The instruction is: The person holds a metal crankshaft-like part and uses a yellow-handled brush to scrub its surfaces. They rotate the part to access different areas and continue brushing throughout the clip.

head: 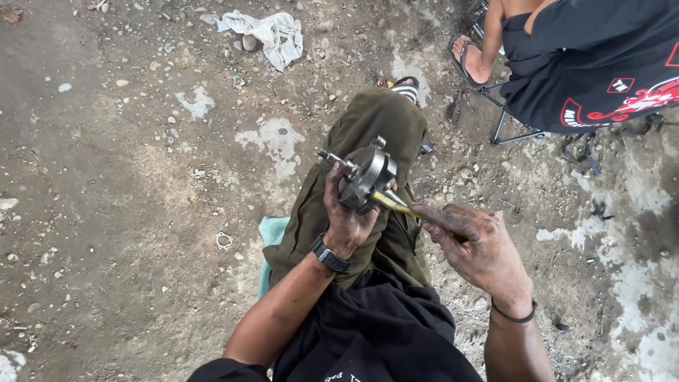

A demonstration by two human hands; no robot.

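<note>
My left hand [344, 216] grips a grey metal crankshaft part [364, 175], a round disc with a short shaft sticking out to the upper left. It is held above my left knee in olive trousers [375, 120]. My right hand [475, 249], greasy, holds a thin yellow-handled tool [397, 206] whose tip touches the lower side of the metal part. A black watch [329, 255] sits on my left wrist and a black band on my right wrist.
Dirt and gravel ground with pale patches lies all around. A crumpled white rag [272, 34] lies at the top. Another person in black clothes [594, 64] sits on a metal-framed stool [506, 117] at the upper right, a sandalled foot nearby. A small gasket [224, 241] lies left of my leg.
</note>
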